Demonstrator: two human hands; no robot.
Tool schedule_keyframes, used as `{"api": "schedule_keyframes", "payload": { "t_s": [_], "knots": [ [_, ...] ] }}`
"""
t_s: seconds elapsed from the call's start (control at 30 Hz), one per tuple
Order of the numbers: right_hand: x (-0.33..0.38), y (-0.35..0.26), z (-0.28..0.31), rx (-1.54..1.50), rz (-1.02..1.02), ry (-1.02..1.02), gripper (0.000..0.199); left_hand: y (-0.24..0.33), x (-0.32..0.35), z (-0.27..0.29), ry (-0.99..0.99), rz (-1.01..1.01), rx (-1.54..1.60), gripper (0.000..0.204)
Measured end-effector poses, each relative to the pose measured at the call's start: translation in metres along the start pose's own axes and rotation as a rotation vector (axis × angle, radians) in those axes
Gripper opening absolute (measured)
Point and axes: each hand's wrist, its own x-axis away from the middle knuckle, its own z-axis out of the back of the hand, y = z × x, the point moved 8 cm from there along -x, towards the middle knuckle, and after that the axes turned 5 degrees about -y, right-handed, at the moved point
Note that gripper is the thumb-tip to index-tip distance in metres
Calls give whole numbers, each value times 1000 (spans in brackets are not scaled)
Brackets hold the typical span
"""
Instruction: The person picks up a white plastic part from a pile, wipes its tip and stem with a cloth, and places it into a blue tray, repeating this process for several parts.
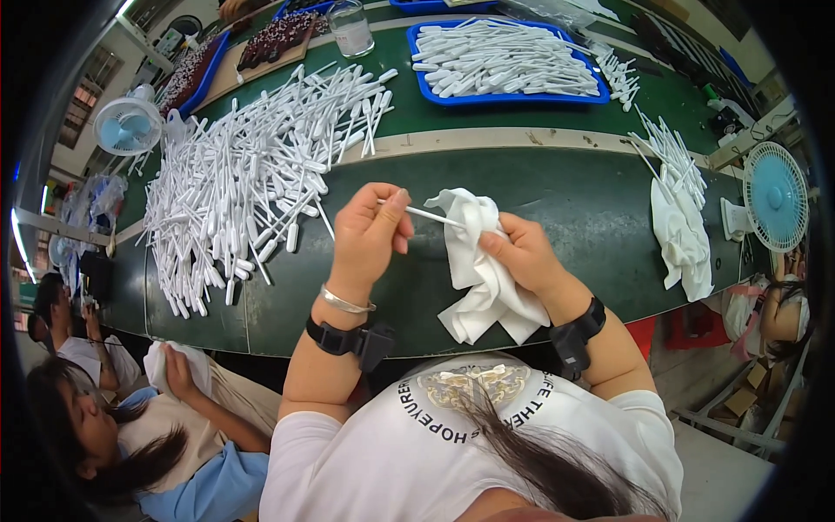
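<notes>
Over the green table my left hand (370, 222) pinches the thin end of a slim white plastic stick (431, 216). The stick slants down to the right, into a white cloth (472, 270). My right hand (526, 254) grips that cloth around the stick's other end, which the folds hide. Loose cloth hangs below to the table's near edge. Left of my hands spreads a large heap of white sticks (252, 174), each thin with a thicker rounded end.
A blue tray (522, 101) piled with similar sticks stands beyond a pale strip. At right, more sticks (678, 165) lie by another white cloth (677, 230), near a fan (776, 196). A glass beaker (351, 30) stands at the back. A co-worker (174, 418) sits at lower left.
</notes>
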Motion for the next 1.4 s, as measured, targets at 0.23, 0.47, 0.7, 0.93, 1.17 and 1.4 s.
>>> {"api": "schedule_keyframes", "payload": {
  "t_s": [0.23,0.47,0.7,0.93,1.17,1.4],
  "knots": [
    [-6,5,12,-223,-66,-3,25,6,-1,-2,-127,-96,-199,8],
    [-6,4,-2,527,58,-131,26,7,7,-28,-216,-97,-344,6],
    [-3,-3,14,182,33,-121,27,11,0,12,-86,-31,-126,7],
    [-5,0,4,-237,-102,-105,27,8,-2,13,-74,-56,-140,9],
    [-6,12,2,192,-62,-112,26,-2,1,-25,-284,-34,-438,10],
    [-5,-8,19,31,-73,-27,23,7,1,-16,-301,7,-725,10]
  ]
}}
